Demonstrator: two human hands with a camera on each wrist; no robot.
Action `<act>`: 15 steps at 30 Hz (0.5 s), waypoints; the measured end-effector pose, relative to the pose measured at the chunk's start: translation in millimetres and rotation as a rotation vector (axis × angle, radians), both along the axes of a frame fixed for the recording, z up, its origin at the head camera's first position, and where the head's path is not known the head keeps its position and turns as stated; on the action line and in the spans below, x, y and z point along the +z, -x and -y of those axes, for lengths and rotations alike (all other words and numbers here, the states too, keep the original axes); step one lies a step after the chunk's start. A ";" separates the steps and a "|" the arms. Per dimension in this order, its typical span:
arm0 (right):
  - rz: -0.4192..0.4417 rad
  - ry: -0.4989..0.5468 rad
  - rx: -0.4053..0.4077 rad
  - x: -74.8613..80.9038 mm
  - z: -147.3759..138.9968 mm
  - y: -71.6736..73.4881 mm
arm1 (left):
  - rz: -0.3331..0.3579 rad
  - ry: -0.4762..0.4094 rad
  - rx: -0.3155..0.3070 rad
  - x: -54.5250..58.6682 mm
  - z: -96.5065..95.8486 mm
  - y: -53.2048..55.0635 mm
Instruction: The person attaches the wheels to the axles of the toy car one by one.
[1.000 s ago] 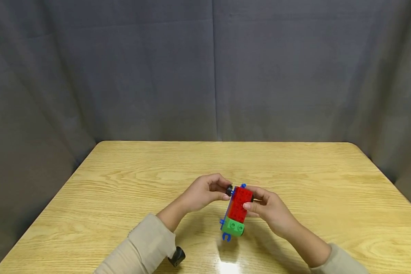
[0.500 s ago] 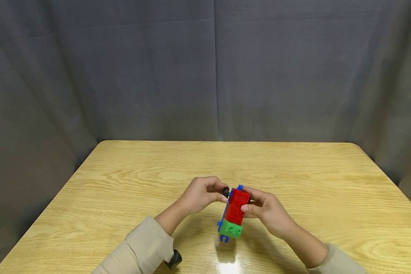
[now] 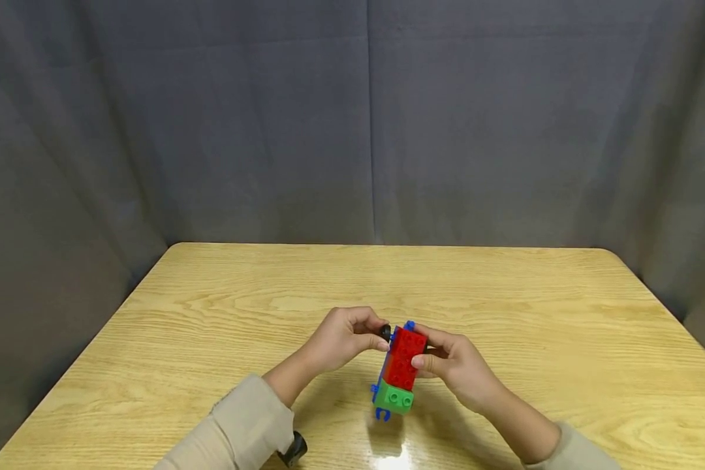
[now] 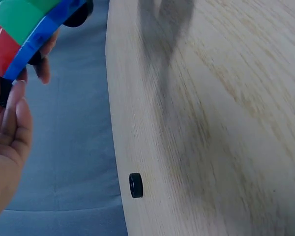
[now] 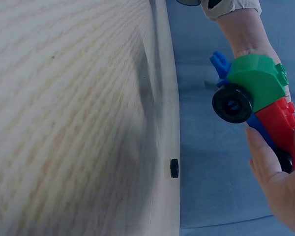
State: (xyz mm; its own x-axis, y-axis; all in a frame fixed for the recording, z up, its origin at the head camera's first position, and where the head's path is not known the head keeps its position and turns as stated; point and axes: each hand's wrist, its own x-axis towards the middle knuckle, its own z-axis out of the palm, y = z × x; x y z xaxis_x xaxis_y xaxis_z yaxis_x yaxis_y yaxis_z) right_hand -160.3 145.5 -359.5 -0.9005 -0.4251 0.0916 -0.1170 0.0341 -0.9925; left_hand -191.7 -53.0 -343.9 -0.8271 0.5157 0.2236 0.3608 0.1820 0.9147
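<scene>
My right hand (image 3: pixel 467 375) grips a toy car of building bricks, thumb on its red brick (image 3: pixel 405 359). A green sloped brick (image 3: pixel 395 397) sits at the near end, over a blue base (image 5: pixel 263 130) with a hook-shaped coupling (image 3: pixel 382 414). Thumb and fingers of my left hand (image 3: pixel 337 339) pinch a black wheel (image 3: pixel 385 332) at the far left corner of the base, by a blue axle stub. Below it on that side, another blue stub (image 3: pixel 375 389) is bare. The right wrist view shows a black wheel (image 5: pixel 232 103) fitted beside the green brick.
A loose black wheel (image 4: pixel 136 185) lies on the wooden table (image 4: pixel 211 123) close to its edge, in both wrist views. At my left cuff a dark cylinder (image 3: pixel 294 450) shows. Grey curtain (image 3: pixel 270 130) hangs behind the table.
Both hands and the toy car have drifted slightly left and nearer to me. The left fingers keep their pinch on the wheel, and the right hand keeps its grip.
</scene>
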 end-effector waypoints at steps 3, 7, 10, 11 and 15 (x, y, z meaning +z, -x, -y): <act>-0.017 -0.025 -0.012 2.4 0.3 -2.4 | -0.016 0.014 -0.018 -4.4 -0.7 1.9; -0.043 -0.052 -0.025 6.5 0.8 -4.7 | -0.033 0.013 -0.022 -3.6 -0.7 0.9; -0.034 -0.044 -0.021 7.5 0.6 -4.6 | -0.017 -0.004 -0.033 -4.2 -1.0 1.8; -0.029 -0.042 -0.018 7.3 0.4 -4.1 | -0.013 -0.004 -0.038 -4.7 -1.2 2.5; -0.026 -0.035 0.004 5.6 -2.2 -0.7 | -0.009 0.014 -0.036 -5.4 -2.3 5.0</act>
